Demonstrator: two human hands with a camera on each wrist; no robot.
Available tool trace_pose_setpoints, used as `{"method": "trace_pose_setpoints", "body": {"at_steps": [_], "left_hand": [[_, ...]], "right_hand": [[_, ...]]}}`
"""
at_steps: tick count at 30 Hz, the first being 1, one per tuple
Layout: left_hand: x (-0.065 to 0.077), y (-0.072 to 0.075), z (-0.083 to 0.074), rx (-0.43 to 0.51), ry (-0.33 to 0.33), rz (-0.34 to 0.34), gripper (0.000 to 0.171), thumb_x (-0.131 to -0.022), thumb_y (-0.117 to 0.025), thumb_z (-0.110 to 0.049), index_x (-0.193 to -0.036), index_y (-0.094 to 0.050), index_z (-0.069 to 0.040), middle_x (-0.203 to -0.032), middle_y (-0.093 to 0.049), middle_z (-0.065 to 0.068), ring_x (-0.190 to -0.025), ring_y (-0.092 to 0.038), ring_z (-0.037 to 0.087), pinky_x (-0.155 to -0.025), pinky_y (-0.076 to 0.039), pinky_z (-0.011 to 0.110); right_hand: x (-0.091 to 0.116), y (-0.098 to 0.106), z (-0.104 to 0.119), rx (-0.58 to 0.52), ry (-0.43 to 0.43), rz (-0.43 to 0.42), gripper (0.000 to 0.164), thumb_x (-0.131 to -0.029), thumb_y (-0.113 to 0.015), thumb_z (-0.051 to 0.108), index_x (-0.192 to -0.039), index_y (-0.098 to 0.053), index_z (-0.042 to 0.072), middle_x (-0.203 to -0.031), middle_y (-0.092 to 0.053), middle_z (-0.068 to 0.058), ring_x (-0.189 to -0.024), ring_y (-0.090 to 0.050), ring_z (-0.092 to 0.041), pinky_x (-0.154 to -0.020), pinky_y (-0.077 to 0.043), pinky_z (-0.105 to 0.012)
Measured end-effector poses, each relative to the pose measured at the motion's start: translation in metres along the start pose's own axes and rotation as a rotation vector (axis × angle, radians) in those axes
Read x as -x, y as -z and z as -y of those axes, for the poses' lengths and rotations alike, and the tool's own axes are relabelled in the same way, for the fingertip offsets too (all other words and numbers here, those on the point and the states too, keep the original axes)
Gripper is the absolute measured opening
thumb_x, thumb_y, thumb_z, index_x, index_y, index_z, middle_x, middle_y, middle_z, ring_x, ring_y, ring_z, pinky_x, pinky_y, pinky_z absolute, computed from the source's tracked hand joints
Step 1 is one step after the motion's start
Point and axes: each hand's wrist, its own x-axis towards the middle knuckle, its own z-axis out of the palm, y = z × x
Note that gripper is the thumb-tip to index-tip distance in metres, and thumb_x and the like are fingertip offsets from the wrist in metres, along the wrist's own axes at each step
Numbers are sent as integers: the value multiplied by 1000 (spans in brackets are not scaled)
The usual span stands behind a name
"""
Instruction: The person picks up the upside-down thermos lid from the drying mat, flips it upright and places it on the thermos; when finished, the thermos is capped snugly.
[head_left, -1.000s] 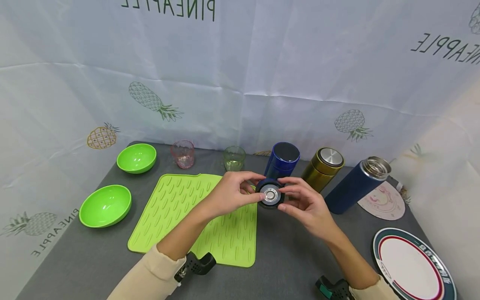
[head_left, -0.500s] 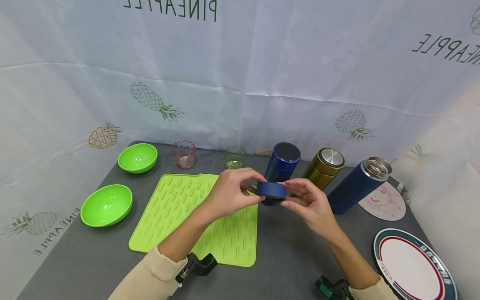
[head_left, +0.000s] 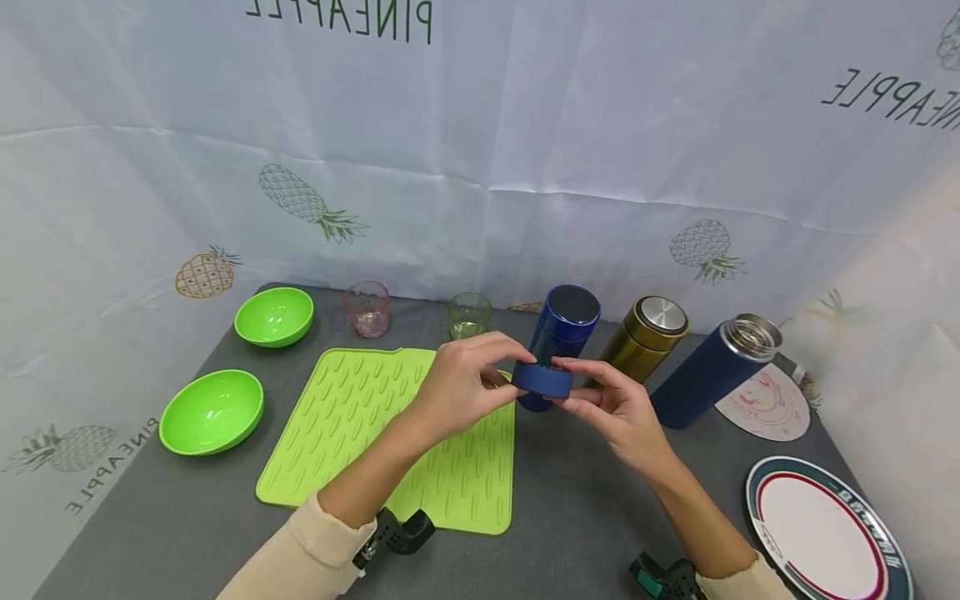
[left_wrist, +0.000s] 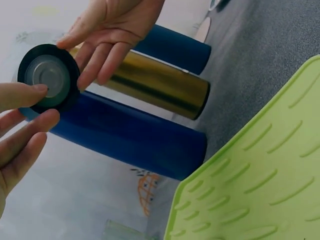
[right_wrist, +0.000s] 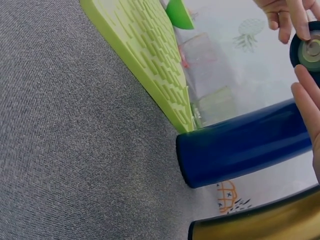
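A dark blue bottle lid [head_left: 542,381] is held above the table between both hands, its side wall facing the head camera. Its round underside, with a pale inner disc [left_wrist: 48,75], shows in the left wrist view. My left hand [head_left: 468,381] pinches the lid's left edge with thumb and fingers. From the right, my right hand [head_left: 617,404] holds the opposite edge between thumb and fingertips. Just behind stands a shiny blue bottle [head_left: 564,321], partly covered by the lid and hands. A navy bottle [head_left: 705,375] with a bare steel mouth stands farther right.
A gold bottle [head_left: 641,342] stands between the two blue ones. Left lies a lime green mat [head_left: 390,450], with two green bowls [head_left: 212,412] beyond. A pink glass [head_left: 367,310] and a green glass [head_left: 468,315] stand behind it. Plates [head_left: 821,533] lie at right.
The lid has been turned between the fingers: one second ago its underside faced the head camera, now its blue side does. Both hands stay in nearly the same place.
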Motion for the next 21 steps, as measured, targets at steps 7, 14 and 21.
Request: {"method": "trace_pose_setpoints", "body": {"at_steps": [7, 14, 21], "left_hand": [[0, 2, -1, 74, 39, 58, 38, -79, -89, -14, -113, -74, -10, -123, -71, 7, -87, -78, 18, -74, -62, 23], [-2, 4, -3, 100, 75, 79, 43, -77, -90, -21, -115, -74, -9, -132, -71, 9, -95, -77, 19, -85, -61, 24], [-2, 4, -5, 106, 98, 100, 40, -79, -88, -20, -113, -70, -11, -134, -70, 9, -99, -76, 18, -90, -61, 30]], "right_hand": [[-1, 0, -1, 36, 89, -33, 41, -91, -64, -15, -130, -53, -16, -142, -61, 1, -117, -70, -10, -93, -59, -24], [-2, -2, 4, 59, 94, -73, 39, -86, -68, -17, -122, -53, -20, -138, -60, 4, -113, -71, -6, -92, -59, -24], [-3, -2, 6, 53, 95, -94, 41, -83, -71, -17, -121, -55, -18, -134, -62, 6, -111, -71, -5, -90, -60, -24]]}}
